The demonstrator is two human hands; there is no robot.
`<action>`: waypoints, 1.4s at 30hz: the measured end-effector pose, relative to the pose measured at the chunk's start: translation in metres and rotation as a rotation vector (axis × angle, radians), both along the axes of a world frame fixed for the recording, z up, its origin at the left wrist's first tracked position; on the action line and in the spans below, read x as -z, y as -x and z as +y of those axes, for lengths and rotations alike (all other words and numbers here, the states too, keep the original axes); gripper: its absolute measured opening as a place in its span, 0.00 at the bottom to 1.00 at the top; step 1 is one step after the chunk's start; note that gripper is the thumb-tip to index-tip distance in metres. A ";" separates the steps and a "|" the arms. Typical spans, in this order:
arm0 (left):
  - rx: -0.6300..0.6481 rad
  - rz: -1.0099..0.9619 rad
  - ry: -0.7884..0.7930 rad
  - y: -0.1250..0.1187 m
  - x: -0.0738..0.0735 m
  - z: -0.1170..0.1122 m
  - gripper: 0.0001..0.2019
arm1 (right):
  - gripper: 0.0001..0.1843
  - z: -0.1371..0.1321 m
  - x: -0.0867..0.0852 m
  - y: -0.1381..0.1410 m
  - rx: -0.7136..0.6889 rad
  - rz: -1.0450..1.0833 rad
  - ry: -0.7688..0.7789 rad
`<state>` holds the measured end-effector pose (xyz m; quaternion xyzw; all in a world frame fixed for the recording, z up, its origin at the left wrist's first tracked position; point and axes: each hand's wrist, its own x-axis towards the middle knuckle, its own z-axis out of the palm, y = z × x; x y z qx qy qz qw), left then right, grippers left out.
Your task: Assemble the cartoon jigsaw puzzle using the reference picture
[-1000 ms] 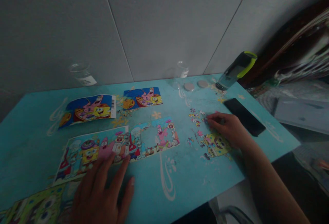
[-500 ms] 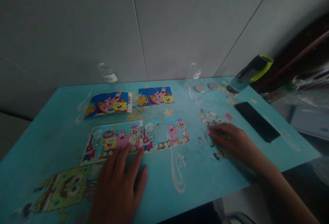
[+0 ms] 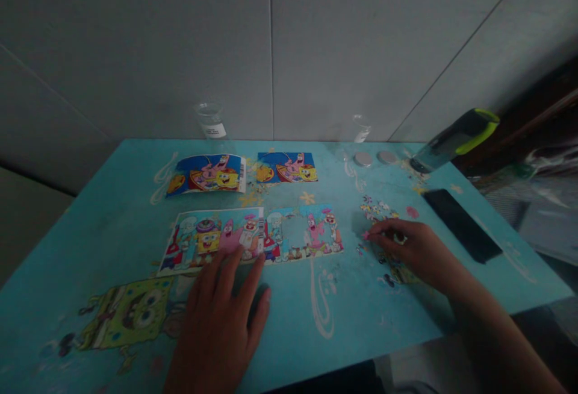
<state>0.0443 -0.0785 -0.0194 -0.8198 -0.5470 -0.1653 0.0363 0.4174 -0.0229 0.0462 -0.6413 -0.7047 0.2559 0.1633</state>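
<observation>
My left hand point(image 3: 221, 328) lies flat on the turquoise table point(image 3: 90, 213), fingers spread, fingertips touching the lower edge of a cartoon picture card point(image 3: 212, 240). Beside that card sits a partly assembled jigsaw point(image 3: 304, 232) with a gap in its middle. My right hand point(image 3: 409, 248) rests over a scatter of small loose puzzle pieces point(image 3: 377, 207), fingers curled with the tips pinched together; what they hold is hidden. A second picture card point(image 3: 208, 174) and a second small jigsaw point(image 3: 286, 168) lie farther back.
Two clear jars point(image 3: 211, 120) point(image 3: 361, 128) stand by the grey wall, with two round metal lids point(image 3: 372, 158) nearby. A tilted bottle with a green cap point(image 3: 456, 138) and a black phone point(image 3: 461, 224) sit at the right. The table's edge runs close to my body.
The view has swung left and up, so everything sits further right in frame. My right hand has drawn back from the far pieces toward me; my left hand stays on the card's edge.
</observation>
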 end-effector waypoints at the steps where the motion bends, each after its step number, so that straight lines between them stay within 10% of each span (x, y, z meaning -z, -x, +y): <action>1: 0.000 -0.003 -0.004 0.000 0.000 0.000 0.24 | 0.12 0.005 -0.004 0.006 -0.038 0.018 -0.007; 12: -0.015 -0.020 0.000 -0.002 -0.002 -0.003 0.24 | 0.10 0.049 0.003 0.066 -0.309 0.181 0.132; 42: -0.012 0.008 -0.016 -0.001 -0.001 -0.001 0.24 | 0.11 0.053 0.014 0.071 -0.475 0.021 -0.122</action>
